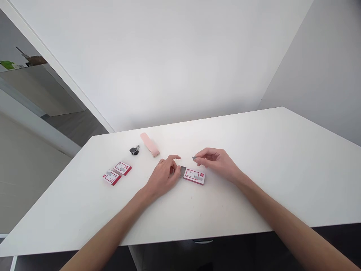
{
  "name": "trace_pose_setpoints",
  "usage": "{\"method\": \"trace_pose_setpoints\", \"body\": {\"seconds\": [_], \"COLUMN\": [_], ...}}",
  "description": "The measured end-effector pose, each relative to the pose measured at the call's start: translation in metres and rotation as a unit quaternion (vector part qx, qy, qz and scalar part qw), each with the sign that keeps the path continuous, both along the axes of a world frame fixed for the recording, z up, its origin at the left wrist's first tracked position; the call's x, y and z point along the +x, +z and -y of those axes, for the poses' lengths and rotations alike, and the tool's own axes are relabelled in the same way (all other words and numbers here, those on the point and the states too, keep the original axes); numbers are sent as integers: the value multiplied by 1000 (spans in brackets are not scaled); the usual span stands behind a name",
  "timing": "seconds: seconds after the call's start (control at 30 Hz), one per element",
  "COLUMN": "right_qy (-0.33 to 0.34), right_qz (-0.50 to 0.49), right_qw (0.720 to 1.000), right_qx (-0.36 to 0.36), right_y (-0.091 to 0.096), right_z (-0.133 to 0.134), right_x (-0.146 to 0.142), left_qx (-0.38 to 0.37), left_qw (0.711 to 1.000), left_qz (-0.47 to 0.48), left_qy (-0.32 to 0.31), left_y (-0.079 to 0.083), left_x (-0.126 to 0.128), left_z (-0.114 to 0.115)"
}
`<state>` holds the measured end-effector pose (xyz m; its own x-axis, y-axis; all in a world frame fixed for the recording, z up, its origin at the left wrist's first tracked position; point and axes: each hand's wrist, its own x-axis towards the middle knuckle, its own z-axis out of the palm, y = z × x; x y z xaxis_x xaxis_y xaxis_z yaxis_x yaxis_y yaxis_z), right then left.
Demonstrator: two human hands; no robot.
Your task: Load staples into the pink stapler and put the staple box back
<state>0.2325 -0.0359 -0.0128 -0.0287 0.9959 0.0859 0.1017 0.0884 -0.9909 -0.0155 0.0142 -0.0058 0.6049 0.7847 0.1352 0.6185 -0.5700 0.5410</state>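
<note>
A small white-and-red staple box (194, 175) lies on the table between my hands, its dark grey inner end showing at the left. My left hand (166, 174) rests against that end, thumb and curled fingers at it, while its index finger stretches out above. Just beyond the box, my right hand (216, 162) pinches a small grey strip of staples (194, 158) between thumb and fingertips, held clear of the box. How firmly the left fingers grip the box is partly hidden.
On the white table (267, 158), a pink stapler (149, 144) lies toward the back left. Beside it is a black staple remover (134, 150). Two more staple boxes, one upper (122, 168) and one lower (111, 177), lie left of my left hand. A wall (183, 64) rises behind the table.
</note>
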Motion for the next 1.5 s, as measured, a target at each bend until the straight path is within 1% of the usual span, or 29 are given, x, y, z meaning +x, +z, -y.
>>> {"method": "trace_pose_setpoints", "body": {"seconds": [0.17, 0.3, 0.47, 0.67, 0.77, 0.93, 1.07, 1.27, 1.4, 1.5], "right_qy": [61, 89, 113, 135, 125, 75, 52, 12, 12, 31], "right_qz": [73, 123, 133, 134, 139, 142, 141, 179, 220, 240], "right_qw": [993, 984, 979, 975, 977, 983, 986, 980, 970, 963], "right_qx": [63, 88, 102, 113, 105, 84, 75, 82, 104, 116], "right_y": [-7, -13, -15, -13, -11, -7, -4, -6, -11, -14], "right_z": [0, -2, -2, 0, 0, 0, 0, 0, 0, 1], "right_x": [-8, -11, -10, -10, -10, -8, -9, -11, -11, -12], "left_qx": [-20, -15, -5, -8, -8, -8, -15, -22, -22, -24], "left_qw": [999, 998, 997, 997, 997, 997, 997, 997, 996, 996], "left_qz": [-6, -7, 1, 4, 9, 7, 9, 11, 16, 22], "left_qy": [-39, -67, -77, -78, -72, -72, -71, -69, -80, -85], "left_y": [3, 3, 2, 0, 0, 2, 3, 2, 2, 2], "left_x": [3, 7, 9, 9, 9, 10, 10, 10, 9, 9], "left_z": [2, 6, 7, 7, 7, 8, 9, 9, 8, 8]}}
